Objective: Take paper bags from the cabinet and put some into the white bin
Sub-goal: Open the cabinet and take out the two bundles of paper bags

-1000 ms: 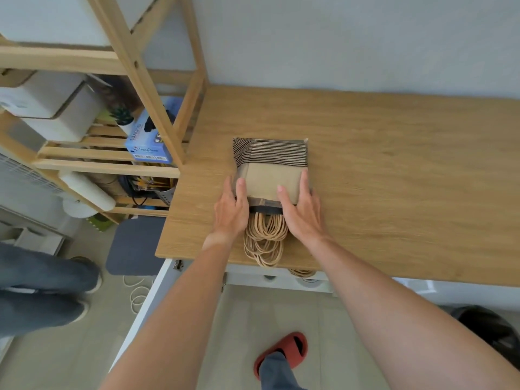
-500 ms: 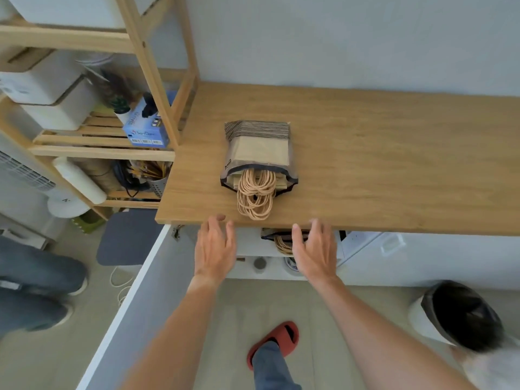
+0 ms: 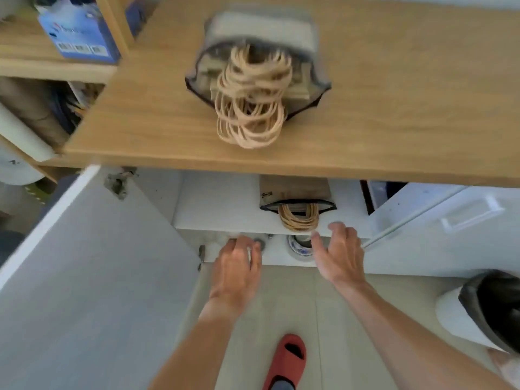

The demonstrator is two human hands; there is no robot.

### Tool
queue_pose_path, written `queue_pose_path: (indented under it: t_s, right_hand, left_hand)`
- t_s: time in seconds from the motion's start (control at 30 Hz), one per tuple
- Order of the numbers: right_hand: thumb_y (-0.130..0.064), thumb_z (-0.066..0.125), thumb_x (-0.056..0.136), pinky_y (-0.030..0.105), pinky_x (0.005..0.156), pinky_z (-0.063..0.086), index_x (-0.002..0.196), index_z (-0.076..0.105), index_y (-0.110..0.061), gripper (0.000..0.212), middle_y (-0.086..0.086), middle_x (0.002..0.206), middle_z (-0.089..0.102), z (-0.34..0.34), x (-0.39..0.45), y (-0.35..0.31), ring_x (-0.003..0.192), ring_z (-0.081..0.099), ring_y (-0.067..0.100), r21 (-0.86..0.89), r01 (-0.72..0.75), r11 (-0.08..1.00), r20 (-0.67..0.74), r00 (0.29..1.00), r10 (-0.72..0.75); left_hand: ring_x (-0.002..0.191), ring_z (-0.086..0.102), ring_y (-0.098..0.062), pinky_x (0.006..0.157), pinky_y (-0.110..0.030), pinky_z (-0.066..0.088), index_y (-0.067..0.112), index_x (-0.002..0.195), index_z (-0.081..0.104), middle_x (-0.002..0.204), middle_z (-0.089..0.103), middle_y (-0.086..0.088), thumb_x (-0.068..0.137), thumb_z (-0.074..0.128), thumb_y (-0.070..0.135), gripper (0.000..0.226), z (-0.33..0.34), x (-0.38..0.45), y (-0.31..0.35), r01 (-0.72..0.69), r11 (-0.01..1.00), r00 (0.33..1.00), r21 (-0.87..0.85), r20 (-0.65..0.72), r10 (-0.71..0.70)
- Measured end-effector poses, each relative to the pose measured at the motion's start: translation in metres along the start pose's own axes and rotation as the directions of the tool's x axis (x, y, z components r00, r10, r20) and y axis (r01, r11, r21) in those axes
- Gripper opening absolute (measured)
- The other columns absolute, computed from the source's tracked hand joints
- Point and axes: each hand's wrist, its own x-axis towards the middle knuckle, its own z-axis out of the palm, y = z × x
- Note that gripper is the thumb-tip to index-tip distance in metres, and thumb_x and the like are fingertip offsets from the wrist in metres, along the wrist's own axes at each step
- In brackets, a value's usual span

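Note:
A stack of brown paper bags [image 3: 259,38] with rope handles lies on the wooden counter [image 3: 394,94], its handles towards me. Below, inside the open white cabinet [image 3: 219,204], a second stack of paper bags [image 3: 295,192] rests on the shelf. My left hand [image 3: 239,263] and my right hand [image 3: 337,254] are held out in front of that shelf, fingers apart, holding nothing. My right hand is just below and to the right of the lower stack's handles. The white bin [image 3: 484,308], lined with a dark bag, stands on the floor at the right.
The cabinet door [image 3: 84,277] hangs open at the left; another white door [image 3: 450,215] stands at the right. A small patterned bowl [image 3: 299,246] sits on the lower shelf. A wooden rack with a blue box [image 3: 78,32] is at the upper left. My red slipper [image 3: 287,358] is on the tiled floor.
My hands let go of the stack on the counter, drew back and dropped to the cabinet shelf below. The view has tilted down and moved closer; the lower stack now shows.

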Motion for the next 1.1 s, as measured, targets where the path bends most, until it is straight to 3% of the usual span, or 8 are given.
queue_pose_path:
  t_s: [0.2,0.33,0.47,0.6,0.7,0.8,1.0,1.1]
  right_hand:
    - [-0.049,0.051,0.098,0.046,0.103,0.036,0.143,0.035,-0.01,0.062,0.018,0.142,0.038,0.038,0.093,0.008,0.126,0.041,0.036,0.099,0.02,0.995,-0.084,0.996,-0.012]
    - [-0.057,0.048,0.096,0.05,0.104,0.035,0.146,0.032,-0.014,0.068,0.021,0.144,0.038,0.047,0.145,0.004,0.127,0.041,0.04,0.172,-0.024,0.985,-0.12,0.992,0.045]
    - [-0.068,0.046,0.092,0.052,0.104,0.035,0.154,0.022,-0.026,0.079,0.022,0.148,0.035,0.063,0.177,0.002,0.131,0.04,0.042,0.202,-0.1,0.974,-0.009,0.995,0.104]
    - [-0.085,0.053,0.075,0.051,0.104,0.037,0.157,0.006,-0.035,0.107,0.023,0.147,0.038,0.073,0.183,0.006,0.131,0.042,0.044,0.181,-0.094,0.979,0.081,0.993,0.081]
    - [-0.087,0.063,0.062,0.049,0.104,0.041,0.156,-0.006,-0.042,0.125,0.022,0.15,0.033,0.065,0.168,0.015,0.134,0.04,0.045,0.189,-0.119,0.975,0.197,0.977,0.081]
    - [-0.089,0.064,0.056,0.049,0.105,0.04,0.154,-0.011,-0.047,0.13,0.019,0.154,0.03,0.057,0.134,0.026,0.136,0.039,0.043,0.176,-0.118,0.977,0.289,0.955,0.063]
    - [-0.092,0.056,0.06,0.039,0.085,0.05,0.154,0.011,-0.048,0.114,0.005,0.117,0.043,0.026,0.031,0.025,0.108,0.055,0.031,0.193,-0.069,0.979,0.163,0.986,0.037]
    - [-0.093,0.053,0.062,0.04,0.086,0.053,0.153,0.016,-0.046,0.109,0.002,0.116,0.042,-0.005,-0.032,0.023,0.107,0.057,0.029,0.19,-0.095,0.977,0.137,0.988,0.069]
  left_hand:
    - [0.098,0.058,-0.029,0.084,-0.038,0.049,0.013,0.118,0.056,0.11,0.059,-0.012,0.102,0.038,0.036,0.034,0.055,0.091,-0.015,0.077,0.993,0.997,-0.087,-0.02,-0.079]
    - [0.123,0.049,-0.031,0.098,-0.038,0.041,0.009,0.138,0.044,0.133,0.052,-0.017,0.103,0.034,0.043,0.05,0.07,0.144,-0.002,0.179,0.965,0.984,-0.19,0.046,-0.173]
    - [0.123,0.049,-0.032,0.085,-0.032,0.036,0.006,0.14,0.04,0.141,0.044,-0.018,0.104,0.033,0.041,0.051,0.085,0.182,0.015,0.249,0.937,0.967,-0.246,0.108,-0.229]
    - [0.125,0.047,-0.036,0.096,-0.042,0.039,0.007,0.142,0.036,0.142,0.044,-0.02,0.101,0.022,0.056,0.066,0.1,0.193,0.024,0.29,0.926,0.954,-0.241,0.144,-0.262]
    - [0.129,0.045,-0.039,0.105,-0.05,0.037,0.011,0.147,0.028,0.144,0.043,-0.021,0.096,0.016,0.066,0.076,0.1,0.187,0.012,0.312,0.938,0.942,-0.151,0.179,-0.285]
    - [0.123,0.049,-0.041,0.101,-0.05,0.039,0.021,0.144,0.025,0.136,0.049,-0.019,0.097,0.018,0.065,0.065,0.096,0.159,-0.004,0.266,0.961,0.944,-0.07,0.22,-0.246]
    - [0.114,0.053,-0.036,0.094,-0.045,0.043,0.026,0.137,0.031,0.123,0.053,-0.012,0.098,0.022,0.059,0.052,0.059,0.076,0.002,0.252,0.956,0.956,-0.147,0.193,-0.222]
    - [0.118,0.048,-0.036,0.096,-0.043,0.037,0.026,0.145,0.028,0.128,0.049,-0.015,0.101,0.027,0.052,0.051,0.018,0.021,0.023,0.255,0.961,0.953,-0.11,0.197,-0.23]
